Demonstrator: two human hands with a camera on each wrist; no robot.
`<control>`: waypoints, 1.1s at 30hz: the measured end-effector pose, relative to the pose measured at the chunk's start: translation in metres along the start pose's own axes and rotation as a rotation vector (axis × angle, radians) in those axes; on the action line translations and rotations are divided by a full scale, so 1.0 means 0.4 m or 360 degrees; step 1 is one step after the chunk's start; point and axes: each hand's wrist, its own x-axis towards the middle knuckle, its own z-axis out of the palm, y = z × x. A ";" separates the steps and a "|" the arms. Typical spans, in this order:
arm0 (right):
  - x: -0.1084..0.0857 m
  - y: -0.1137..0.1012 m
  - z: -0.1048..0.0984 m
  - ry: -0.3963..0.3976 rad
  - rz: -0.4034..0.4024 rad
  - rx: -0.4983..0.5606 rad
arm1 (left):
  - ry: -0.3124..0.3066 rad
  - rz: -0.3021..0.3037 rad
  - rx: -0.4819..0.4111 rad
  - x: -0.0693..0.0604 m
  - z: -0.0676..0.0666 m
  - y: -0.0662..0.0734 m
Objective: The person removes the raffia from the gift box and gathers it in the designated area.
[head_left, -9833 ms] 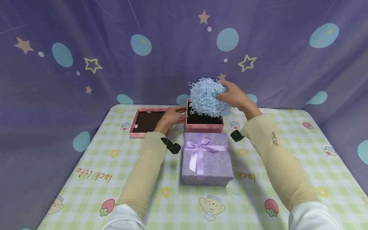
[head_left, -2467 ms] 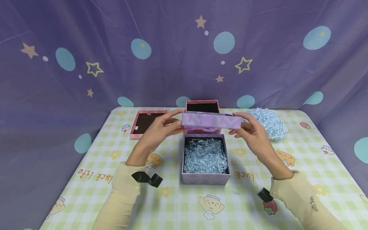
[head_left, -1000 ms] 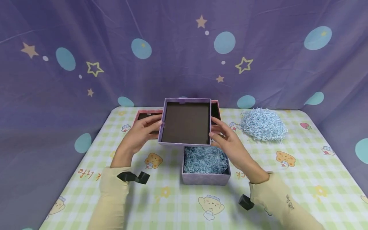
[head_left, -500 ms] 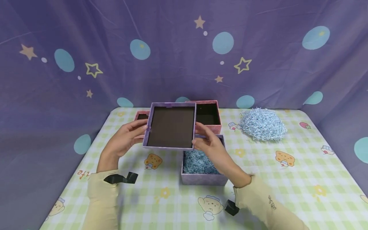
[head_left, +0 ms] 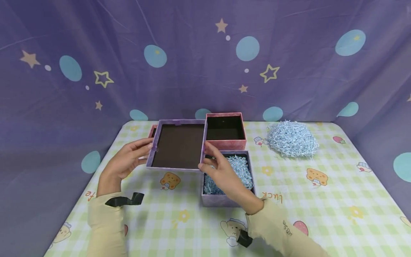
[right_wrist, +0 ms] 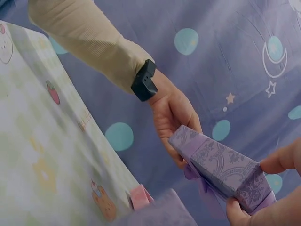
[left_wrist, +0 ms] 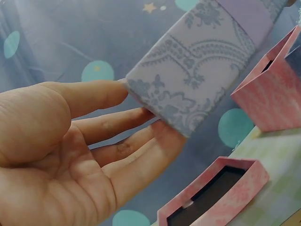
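Both hands hold the purple box lid (head_left: 181, 146) above the table, its dark inside facing up toward me and its rim tilted. My left hand (head_left: 123, 160) pinches the left side; in the left wrist view, thumb and fingers meet the patterned purple lid (left_wrist: 188, 70) at one end. At the opposite side, my right hand (head_left: 221, 173) grips the rim between thumb and fingers. The right wrist view shows the lid (right_wrist: 225, 165) with a ribbon hanging beneath. Below and right stands the purple box (head_left: 221, 201), filled with blue shredded paper (head_left: 240, 169) and partly covered by my right hand.
Behind the purple box stands an open pink box (head_left: 226, 144) with a black inside. A pink lid (head_left: 151, 131) lies mostly hidden behind the held lid. Farther right is a loose heap of light blue shredded paper (head_left: 292, 139). A curtain (head_left: 192, 71) hangs behind the table.
The lid has been lifted off the purple box, turned inside up, and carried left and lower by both hands. Earlier, the shredded paper heap was lifted from the pink box and set right.
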 end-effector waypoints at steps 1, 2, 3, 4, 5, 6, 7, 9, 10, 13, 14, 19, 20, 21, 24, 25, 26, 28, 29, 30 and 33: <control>0.001 0.003 0.007 -0.0002 0.0003 -0.0003 | -0.0008 0.0004 -0.0001 -0.004 -0.006 -0.002; 0.002 0.006 0.015 -0.0010 0.0003 0.0007 | -0.0017 0.0007 -0.0006 -0.006 -0.013 -0.005; 0.004 0.009 0.022 -0.0016 0.0005 0.0007 | -0.0023 0.0008 -0.0002 -0.010 -0.019 -0.007; 0.005 0.013 0.029 -0.0020 0.0008 0.0005 | -0.0023 0.0003 0.0009 -0.013 -0.025 -0.010; 0.006 0.016 0.037 -0.0028 0.0010 0.0014 | -0.0019 -0.0009 0.0040 -0.017 -0.031 -0.013; 0.006 0.017 0.044 -0.0033 0.0012 0.0015 | -0.0018 -0.0024 0.0081 -0.022 -0.037 -0.016; 0.006 0.019 0.051 -0.0047 0.0008 0.0025 | -0.0012 -0.0043 0.0107 -0.025 -0.042 -0.019; 0.007 0.025 0.066 -0.0061 -0.0003 0.0025 | -0.0004 -0.0087 0.0182 -0.034 -0.052 -0.024; 0.008 0.029 0.073 -0.0066 -0.0006 0.0031 | -0.0003 -0.0108 0.0214 -0.039 -0.057 -0.027; 0.010 0.041 0.093 -0.0075 -0.0021 0.0050 | -0.0009 -0.0144 0.0233 -0.050 -0.070 -0.040; 0.011 0.045 0.100 -0.0074 -0.0020 0.0050 | -0.0007 -0.0151 0.0228 -0.053 -0.073 -0.044; 0.009 0.062 0.131 -0.0081 0.0041 0.0057 | -0.0017 -0.0139 0.0156 -0.067 -0.096 -0.068; 0.009 0.065 0.138 -0.0089 0.0046 0.0063 | -0.0029 -0.0124 0.0118 -0.071 -0.102 -0.072; 0.008 0.068 0.145 -0.0096 0.0053 0.0066 | -0.0046 -0.0106 0.0080 -0.075 -0.109 -0.077; 0.006 0.075 0.166 -0.0117 0.0045 0.0093 | -0.0111 -0.0057 -0.0043 -0.090 -0.129 -0.090; 0.005 0.078 0.174 -0.0118 0.0045 0.0099 | -0.0132 -0.0049 -0.0057 -0.095 -0.135 -0.094; 0.004 0.080 0.180 -0.0116 0.0040 0.0105 | -0.0144 -0.0050 -0.0053 -0.099 -0.140 -0.098; 0.002 0.085 0.192 -0.0108 0.0046 0.0110 | -0.0153 -0.0073 -0.0014 -0.107 -0.149 -0.105; 0.001 0.088 0.197 -0.0103 0.0048 0.0105 | -0.0151 -0.0089 0.0010 -0.111 -0.152 -0.109; 0.001 0.091 0.202 -0.0096 0.0050 0.0094 | -0.0145 -0.0101 0.0028 -0.115 -0.155 -0.113; -0.001 0.102 0.211 -0.0094 0.0070 0.0083 | -0.0132 -0.0117 -0.0019 -0.124 -0.163 -0.132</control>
